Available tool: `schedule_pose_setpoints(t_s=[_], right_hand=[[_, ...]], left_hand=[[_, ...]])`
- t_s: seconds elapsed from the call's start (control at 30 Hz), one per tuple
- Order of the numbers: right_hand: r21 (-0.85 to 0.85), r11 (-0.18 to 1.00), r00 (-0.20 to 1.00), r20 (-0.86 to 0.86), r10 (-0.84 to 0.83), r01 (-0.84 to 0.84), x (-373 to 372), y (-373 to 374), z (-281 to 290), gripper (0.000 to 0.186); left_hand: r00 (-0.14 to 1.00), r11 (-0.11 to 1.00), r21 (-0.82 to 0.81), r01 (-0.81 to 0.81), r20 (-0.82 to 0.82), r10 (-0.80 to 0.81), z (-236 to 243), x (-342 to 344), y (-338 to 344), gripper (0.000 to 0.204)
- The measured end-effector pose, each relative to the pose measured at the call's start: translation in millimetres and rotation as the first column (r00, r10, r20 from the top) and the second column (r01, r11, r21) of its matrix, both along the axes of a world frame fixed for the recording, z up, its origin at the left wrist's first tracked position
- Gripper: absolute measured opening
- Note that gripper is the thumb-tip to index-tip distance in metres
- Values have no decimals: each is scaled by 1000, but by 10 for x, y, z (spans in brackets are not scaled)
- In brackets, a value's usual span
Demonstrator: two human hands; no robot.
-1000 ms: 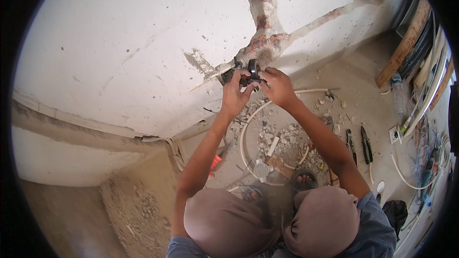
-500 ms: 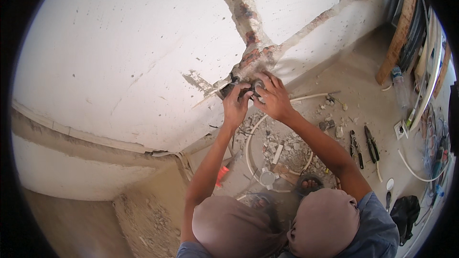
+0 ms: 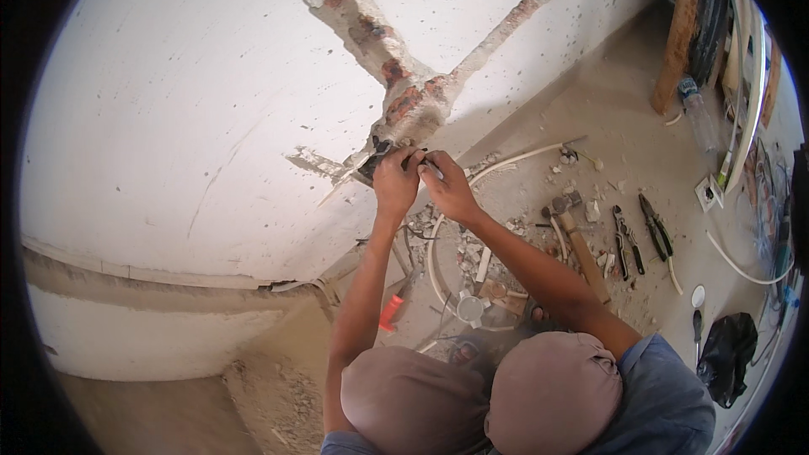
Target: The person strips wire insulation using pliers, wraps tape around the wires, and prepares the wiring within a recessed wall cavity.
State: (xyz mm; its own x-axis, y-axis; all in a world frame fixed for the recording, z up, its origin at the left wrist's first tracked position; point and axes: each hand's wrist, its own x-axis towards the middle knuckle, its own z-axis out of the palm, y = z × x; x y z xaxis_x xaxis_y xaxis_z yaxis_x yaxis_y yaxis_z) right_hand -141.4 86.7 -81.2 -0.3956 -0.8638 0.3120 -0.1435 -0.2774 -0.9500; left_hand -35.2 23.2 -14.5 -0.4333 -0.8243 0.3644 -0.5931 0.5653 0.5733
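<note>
Both hands are close together at the lower end of a chiselled channel [image 3: 404,105] in the white wall [image 3: 211,101]. A dark recess [image 3: 368,167], like a box set in the wall, shows just left of my fingers. My left hand [image 3: 395,188] is closed in a pinch at the edge of that recess. My right hand [image 3: 451,192] meets it from the right, its thumb and fingers pinched too. Something small and dark shows between the fingertips; its kind cannot be made out. A thin pale strip [image 3: 337,188] juts out left of the recess.
Rubble, a pale hose [image 3: 527,154], a hammer [image 3: 587,265], pliers [image 3: 656,226], a second plier-like tool [image 3: 625,240] and a screwdriver [image 3: 697,333] lie on the floor. An orange-handled tool [image 3: 391,312] lies near my left forearm. A plastic bottle [image 3: 698,114] and black bag [image 3: 727,354] are at right.
My right hand has lowered from spread fingers near a round grey thing to a pinch beside my left hand. The view has shifted, and the hammer now shows beyond my right forearm.
</note>
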Motion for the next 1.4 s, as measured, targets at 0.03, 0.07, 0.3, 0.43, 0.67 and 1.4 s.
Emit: schedule_pose_setpoints(t_s=[0.03, 0.07, 0.3, 0.43, 0.67, 1.4], right_hand=[[35, 998, 991, -127, -40, 45, -26, 29, 35, 30], [54, 998, 993, -115, 0, 6, -14, 83, 58, 29], [-156, 845, 858, -149, 492, -511, 395, 1286, 161, 28], [163, 984, 922, -386, 1, 66, -951, 1251, -621, 25], [264, 841, 787, -556, -268, 473, -2521, 1882, -1060, 23], [50, 727, 316, -919, -235, 685, -3527, 2172, -1180, 46]], left_hand=[[999, 1000, 27, -2, 35, 1, 3, -10, -6, 23], [999, 999, 39, -8, 42, 6, -26, 10, -14, 25], [998, 999, -34, -22, 55, 23, 30, 82, -1, 22], [982, 976, -117, 182, -33, -187, 25, 71, 36, 16], [989, 979, -155, 134, 89, -121, -86, 109, 102, 20], [967, 879, 412, 241, -26, -253, 67, 186, -190, 39]])
